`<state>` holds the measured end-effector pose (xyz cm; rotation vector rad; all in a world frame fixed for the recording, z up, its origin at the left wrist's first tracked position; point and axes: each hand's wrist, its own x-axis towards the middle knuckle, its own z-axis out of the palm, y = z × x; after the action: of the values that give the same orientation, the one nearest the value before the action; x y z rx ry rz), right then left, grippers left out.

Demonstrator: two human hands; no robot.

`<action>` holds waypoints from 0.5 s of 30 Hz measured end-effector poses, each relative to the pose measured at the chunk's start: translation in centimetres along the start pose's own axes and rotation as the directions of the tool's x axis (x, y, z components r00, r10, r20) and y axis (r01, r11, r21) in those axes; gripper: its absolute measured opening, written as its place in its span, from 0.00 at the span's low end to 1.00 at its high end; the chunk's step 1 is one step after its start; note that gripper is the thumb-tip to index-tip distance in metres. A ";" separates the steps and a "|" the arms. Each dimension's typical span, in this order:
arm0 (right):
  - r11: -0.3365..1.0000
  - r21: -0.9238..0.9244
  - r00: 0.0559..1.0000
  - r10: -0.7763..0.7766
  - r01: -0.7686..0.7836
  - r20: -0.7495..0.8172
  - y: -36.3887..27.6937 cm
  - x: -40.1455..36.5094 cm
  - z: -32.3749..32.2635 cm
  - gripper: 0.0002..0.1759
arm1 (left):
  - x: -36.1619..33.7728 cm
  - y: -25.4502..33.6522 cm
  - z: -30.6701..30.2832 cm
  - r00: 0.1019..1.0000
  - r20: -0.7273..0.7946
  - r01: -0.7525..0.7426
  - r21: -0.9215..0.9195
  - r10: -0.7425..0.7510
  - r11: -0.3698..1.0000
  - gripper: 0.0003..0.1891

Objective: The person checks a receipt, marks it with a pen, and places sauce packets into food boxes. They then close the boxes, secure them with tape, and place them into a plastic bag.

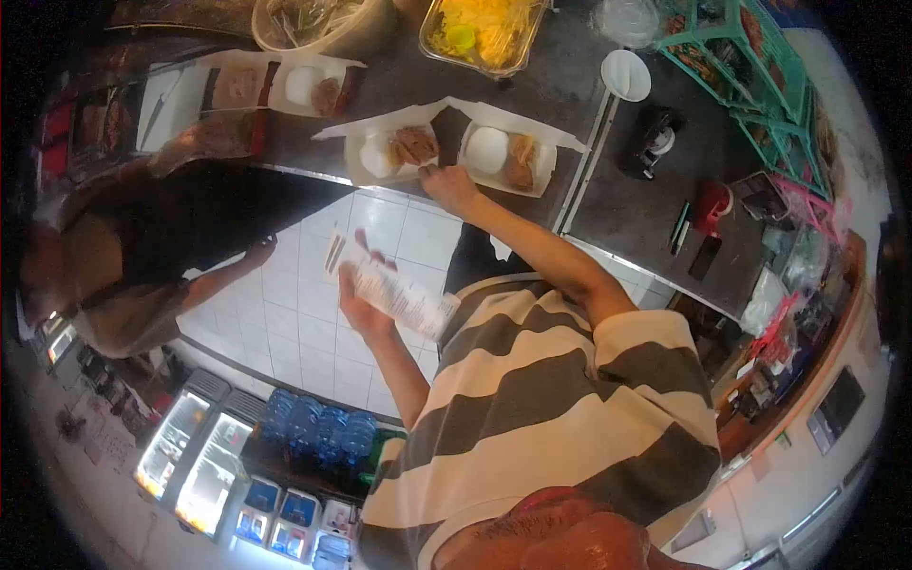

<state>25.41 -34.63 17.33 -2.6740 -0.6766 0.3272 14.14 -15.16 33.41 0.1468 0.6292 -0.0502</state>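
Printed paper [404,302] gripped in left hand [359,302], centre of frame, over tiled floor [304,332]; could be dropped if grip is loosened. Right hand [451,188] placed at near rim of open food box [357,163], upper middle; whether anything is pinched cannot be told. Box is set by edge of dark table [537,95]; rice and brown food could be spilled if rim is tugged.

slim gap on the counter [391,93] between yellow food tray [475,36] and 2 open boxes [545,171], lid flaps [527,124] kinda in the way, green baskets [774,85] crowding the right
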 end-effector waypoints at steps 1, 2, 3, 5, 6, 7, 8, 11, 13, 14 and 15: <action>1.000 0.008 1.000 -0.016 0.015 0.003 0.1 -0.6 0.7 0.14 | 0.9 -0.3 0.3 0.999 0.009 0.031 0.018 -0.031 0.999 0.30; 0.999 0.013 0.999 0.036 -0.036 0.012 0.3 -1.4 1.2 0.12 | 1.4 -1.4 2.2 0.997 0.057 0.046 0.048 -0.049 0.998 0.30; 0.996 0.018 0.996 0.084 -0.085 0.022 0.5 -2.1 1.5 0.12 | 2.0 -2.8 4.2 0.993 0.102 0.057 0.078 -0.065 0.995 0.29; 0.993 0.050 0.994 0.104 -0.105 0.014 0.4 -3.3 0.9 0.10 | 4.0 -4.1 4.6 0.939 0.262 0.216 0.060 -0.224 0.975 0.32; 0.987 0.120 0.994 0.111 -0.107 -0.023 0.3 -3.9 -0.3 0.09 | 4.5 -5.3 6.2 0.913 0.313 0.249 0.078 -0.261 0.965 0.33; 0.976 0.182 0.989 0.134 -0.121 -0.061 0.7 -4.5 -0.9 0.08 | 5.0 -5.7 6.6 0.908 0.314 0.262 0.085 -0.276 0.961 0.33; 0.925 0.361 0.979 0.168 -0.116 -0.117 1.6 -4.7 2.1 0.08 | 5.6 -6.4 6.9 0.914 0.269 0.288 0.101 -0.305 0.952 0.33; 0.937 0.347 0.860 0.152 0.031 -0.487 1.9 -8.6 -3.7 0.09 | 5.1 -10.5 11.1 0.895 0.230 0.329 0.241 -0.383 0.913 0.30; 0.821 0.561 0.781 0.421 -0.110 -0.462 4.4 -14.0 -6.2 0.10 | 4.7 -12.5 11.8 0.856 0.261 0.395 0.229 -0.447 0.890 0.31; 0.776 0.542 0.704 0.579 -0.322 -0.411 6.3 -16.8 -7.0 0.10 | 5.1 -13.3 11.3 0.836 0.296 0.391 0.268 -0.462 0.880 0.30; 0.686 0.517 0.593 0.718 -0.513 -0.365 8.1 -19.7 -7.7 0.10 | 5.0 -14.3 11.3 0.819 0.295 0.424 0.270 -0.493 0.865 0.30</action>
<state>14.15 -53.21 23.71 -2.3524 0.5070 -0.1513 23.47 -31.05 37.69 0.1650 0.2810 -0.6021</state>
